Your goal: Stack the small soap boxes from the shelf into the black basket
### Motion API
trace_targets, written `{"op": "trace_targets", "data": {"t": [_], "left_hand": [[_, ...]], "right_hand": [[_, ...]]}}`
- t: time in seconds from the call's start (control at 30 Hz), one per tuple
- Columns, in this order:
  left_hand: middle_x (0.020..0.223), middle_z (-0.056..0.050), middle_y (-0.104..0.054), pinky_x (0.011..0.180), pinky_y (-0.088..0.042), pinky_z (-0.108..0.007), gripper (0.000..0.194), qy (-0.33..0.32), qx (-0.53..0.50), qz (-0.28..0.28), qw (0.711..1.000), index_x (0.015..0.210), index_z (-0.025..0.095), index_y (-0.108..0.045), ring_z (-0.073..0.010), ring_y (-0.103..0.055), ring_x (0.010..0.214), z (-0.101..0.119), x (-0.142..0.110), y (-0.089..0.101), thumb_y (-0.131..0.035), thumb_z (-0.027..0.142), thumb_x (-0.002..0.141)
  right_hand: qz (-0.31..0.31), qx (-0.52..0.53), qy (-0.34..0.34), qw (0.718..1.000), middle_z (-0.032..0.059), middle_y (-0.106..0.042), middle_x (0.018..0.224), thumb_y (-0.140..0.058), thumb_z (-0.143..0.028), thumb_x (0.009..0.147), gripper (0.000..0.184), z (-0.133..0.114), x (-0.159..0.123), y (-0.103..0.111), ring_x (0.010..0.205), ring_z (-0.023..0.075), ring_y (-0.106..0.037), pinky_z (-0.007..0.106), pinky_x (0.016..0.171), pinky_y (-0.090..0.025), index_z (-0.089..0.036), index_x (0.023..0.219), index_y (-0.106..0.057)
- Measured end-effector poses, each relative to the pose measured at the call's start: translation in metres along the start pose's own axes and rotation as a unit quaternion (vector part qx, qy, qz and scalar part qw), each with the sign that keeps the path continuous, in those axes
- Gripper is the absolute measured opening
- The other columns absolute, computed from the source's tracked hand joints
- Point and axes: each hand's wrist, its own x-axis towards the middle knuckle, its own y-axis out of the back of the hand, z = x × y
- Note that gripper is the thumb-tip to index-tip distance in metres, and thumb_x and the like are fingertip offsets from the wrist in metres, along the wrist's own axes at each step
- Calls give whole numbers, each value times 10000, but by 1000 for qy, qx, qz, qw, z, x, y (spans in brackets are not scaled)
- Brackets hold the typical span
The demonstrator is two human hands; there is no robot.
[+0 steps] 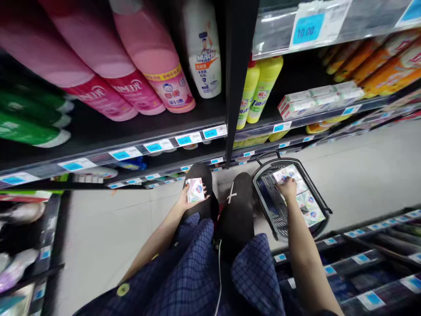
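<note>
My left hand [184, 200] is closed around a small white soap box [196, 190] with pink and blue print, held above my left knee. Inside the black basket [270, 219] on the floor, my right hand [288, 189] grips another soap box [283, 174] near the basket's shelf-side end. More soap boxes [311, 204] lie in a row along the basket's right side, flat and close together. Part of the gripped box is hidden beneath my right fingers.
Shelves with pink bottles [167, 87], a white bottle [205, 57] and yellow bottles [261, 90] rise ahead. Red-and-white boxes [320, 100] sit on a low shelf at right. A black upright [238, 66] divides the shelving. Another low shelf [365, 263] flanks the basket.
</note>
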Motion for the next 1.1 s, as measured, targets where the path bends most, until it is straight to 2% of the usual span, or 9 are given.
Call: {"op": "trace_targets", "data": {"t": [0.2,0.37,0.6,0.77,0.87,0.97,1.03,1.1], "left_hand": [[974,-154,-728,1022,-442,-594,530,1,1,1,1000,1142,96,-599,-278,-700,858,0,2,3,-645,494,794],[988,-170,-724,995,-462,-587,584,2,0,3,1000,1182,70,-582,-284,-702,848,0,4,4,-641,498,789],[975,-166,-724,986,-463,-587,552,0,-2,6,1000,1166,70,-584,-291,-703,843,0,3,2,-620,486,806],[978,-162,-723,995,-461,-586,544,-4,4,11,1000,1181,72,-578,-284,-700,845,-1,2,0,-598,480,822],[967,-153,-726,982,-475,-577,531,-8,12,13,1000,1170,84,-577,-275,-701,835,-1,1,-3,-600,480,817],[960,-142,-728,969,-488,-562,500,-12,30,14,999,1143,98,-580,-270,-703,844,0,-3,-9,-621,455,795],[970,-137,-728,962,-493,-554,473,-14,51,10,999,1125,111,-586,-275,-704,863,1,-6,-15,-639,424,774],[980,-144,-724,921,-509,-557,459,-7,83,-1,997,1108,113,-597,-294,-706,849,0,-10,-25,-657,391,748]], "right_hand": [[-7,-10,-12,1000,260,-584,1178,-767,-361,670,737,2,-2,0,1035,312,-565,406,953,-415,-18,1264,-500],[-19,-28,7,999,281,-578,1213,-754,-364,700,714,4,-7,6,1088,364,-574,440,976,-407,-24,1273,-499],[-19,-27,0,999,272,-609,1160,-748,-392,695,703,2,-8,9,1055,365,-593,443,968,-423,-18,1247,-527],[-17,-6,1,1000,284,-586,1192,-725,-430,708,742,-2,-11,9,1075,361,-579,442,977,-413,-1,1273,-510],[-17,21,-17,999,292,-559,1230,-748,-463,675,800,-8,-15,18,1105,375,-559,464,980,-406,-17,1289,-497],[36,79,-59,994,293,-536,1272,-733,-504,668,801,-9,-25,39,1155,386,-524,484,987,-399,-33,1280,-522],[120,137,-90,979,268,-567,1228,-665,-528,718,704,-7,-40,58,1108,355,-546,475,974,-411,-45,1221,-575],[206,195,-121,951,228,-605,1162,-593,-545,767,609,-7,-64,76,999,306,-588,460,933,-442,-72,1150,-618]]}}
